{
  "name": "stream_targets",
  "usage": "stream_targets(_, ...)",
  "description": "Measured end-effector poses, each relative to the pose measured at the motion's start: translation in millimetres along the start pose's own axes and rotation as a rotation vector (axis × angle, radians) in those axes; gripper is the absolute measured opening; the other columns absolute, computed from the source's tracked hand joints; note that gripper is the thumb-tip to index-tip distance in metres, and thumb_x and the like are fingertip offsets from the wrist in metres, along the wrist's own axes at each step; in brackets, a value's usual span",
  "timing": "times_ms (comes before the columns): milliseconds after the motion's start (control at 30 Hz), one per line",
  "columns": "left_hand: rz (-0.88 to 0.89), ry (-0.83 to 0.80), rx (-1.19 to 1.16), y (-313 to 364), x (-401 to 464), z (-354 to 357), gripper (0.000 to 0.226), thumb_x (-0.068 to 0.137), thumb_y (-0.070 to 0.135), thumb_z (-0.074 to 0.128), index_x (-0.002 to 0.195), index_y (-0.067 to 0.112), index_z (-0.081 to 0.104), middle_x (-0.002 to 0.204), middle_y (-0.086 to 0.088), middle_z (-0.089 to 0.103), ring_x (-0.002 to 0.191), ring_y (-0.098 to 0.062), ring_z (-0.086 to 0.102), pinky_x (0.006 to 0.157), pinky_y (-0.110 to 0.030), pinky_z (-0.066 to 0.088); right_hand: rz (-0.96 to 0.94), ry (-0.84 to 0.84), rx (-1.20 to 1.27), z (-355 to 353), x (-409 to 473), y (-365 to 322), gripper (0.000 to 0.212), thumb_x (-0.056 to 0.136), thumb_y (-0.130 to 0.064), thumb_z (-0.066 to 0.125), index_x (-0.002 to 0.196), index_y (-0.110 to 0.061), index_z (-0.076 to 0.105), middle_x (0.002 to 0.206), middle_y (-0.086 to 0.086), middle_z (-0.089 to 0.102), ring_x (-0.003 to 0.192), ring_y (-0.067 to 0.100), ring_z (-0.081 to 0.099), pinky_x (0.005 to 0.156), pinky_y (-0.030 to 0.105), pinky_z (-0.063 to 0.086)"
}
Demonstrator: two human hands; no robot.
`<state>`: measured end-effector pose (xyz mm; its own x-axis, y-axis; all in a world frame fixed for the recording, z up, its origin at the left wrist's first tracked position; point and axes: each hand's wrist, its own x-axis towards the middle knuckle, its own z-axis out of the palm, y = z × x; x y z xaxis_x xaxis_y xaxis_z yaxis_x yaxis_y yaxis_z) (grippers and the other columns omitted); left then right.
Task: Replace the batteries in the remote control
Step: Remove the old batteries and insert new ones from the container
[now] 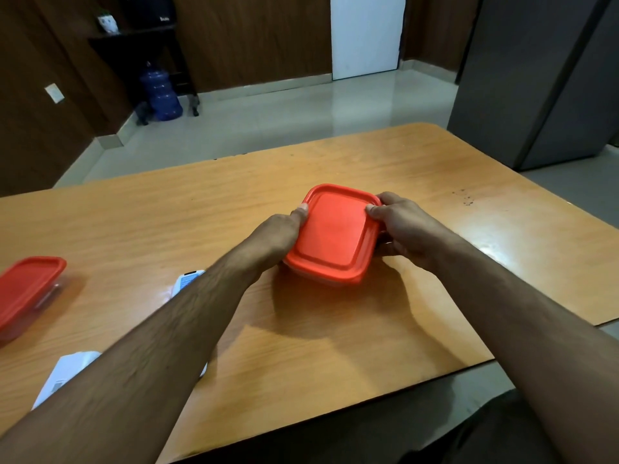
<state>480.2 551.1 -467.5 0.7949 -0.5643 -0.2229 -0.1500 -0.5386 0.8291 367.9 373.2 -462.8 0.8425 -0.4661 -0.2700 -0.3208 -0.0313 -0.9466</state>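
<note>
A square plastic container with a red lid (pixel 331 234) is held a little above the wooden table (pixel 201 202), tilted toward me. My left hand (pixel 278 234) grips its left side, thumb on the lid's edge. My right hand (pixel 402 226) grips the right side, thumb on the lid's rim. What the container holds is hidden. A white remote control (pixel 187 281) lies on the table under my left forearm, mostly covered. A second white object (pixel 63 373) lies at the near left, partly behind the same arm.
A second red-lidded container (pixel 26 289) stands at the table's left edge. The table's near edge runs diagonally at the lower right. Beyond the table are a tiled floor, a blue water jug (pixel 160 92) and a grey cabinet (pixel 536 78).
</note>
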Motion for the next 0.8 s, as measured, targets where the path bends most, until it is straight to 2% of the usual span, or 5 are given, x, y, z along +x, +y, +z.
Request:
stream_targets(200, 0.044, -0.034, -0.049, -7.3, -2.5, -0.3, 0.068, 0.094, 0.067, 0.028, 0.091, 0.013, 0.07, 0.07, 0.001, 0.067, 0.059, -0.015, 0.064, 0.055, -0.026, 0.049, -0.044, -0.059, 0.136, 5.8, -5.2, 0.6, 0.027, 0.104, -0.029, 0.042, 0.127, -0.02, 0.052, 0.105, 0.009, 0.065, 0.092, 0.027, 0.068, 0.065, 0.036, 0.059)
stream_targets(367, 0.124, 0.044, -0.097, -7.3, -7.4, 3.8, 0.059, 0.098, 0.06, 0.027, 0.084, 0.017, 0.065, 0.063, 0.005, 0.06, 0.051, -0.009, 0.058, 0.047, -0.019, 0.045, -0.104, 0.075, 0.059, 19.8, -3.9, 0.2, 0.032, 0.103, -0.047, 0.032, 0.122, -0.028, 0.05, 0.111, 0.002, 0.062, 0.1, 0.025, 0.062, 0.088, 0.046, 0.053)
stream_targets(533, 0.121, 0.091, -0.134, -4.4, -11.5, 4.7, 0.061, 0.097, 0.061, 0.027, 0.091, 0.014, 0.065, 0.072, -0.002, 0.068, 0.056, -0.019, 0.069, 0.049, -0.027, 0.052, -0.115, 0.102, 0.103, 27.5, -6.4, 1.9, 0.04, 0.101, -0.055, 0.027, 0.129, -0.032, 0.043, 0.109, 0.0, 0.061, 0.087, 0.02, 0.068, 0.056, 0.029, 0.054)
stream_targets(667, 0.102, 0.099, -0.165, -2.2, -8.2, 5.0, 0.046, 0.099, 0.057, 0.032, 0.089, 0.024, 0.063, 0.08, 0.001, 0.072, 0.062, -0.014, 0.071, 0.048, -0.025, 0.051, -0.126, 0.124, 0.14, 26.0, -5.1, 1.6, 0.039, 0.103, -0.047, 0.029, 0.133, -0.026, 0.044, 0.108, 0.002, 0.063, 0.084, 0.021, 0.068, 0.05, 0.028, 0.052)
stream_targets(800, 0.0, 0.013, -0.45, 16.5, -8.5, 0.3, 0.044, 0.095, 0.056, 0.043, 0.098, 0.019, 0.066, 0.084, -0.002, 0.076, 0.081, -0.025, 0.071, 0.069, -0.041, 0.058, -0.214, 0.079, 0.134, 31.1, -8.2, -1.8, 0.03, 0.105, -0.039, 0.033, 0.124, -0.023, 0.05, 0.104, 0.001, 0.062, 0.083, 0.018, 0.065, 0.046, 0.021, 0.05)
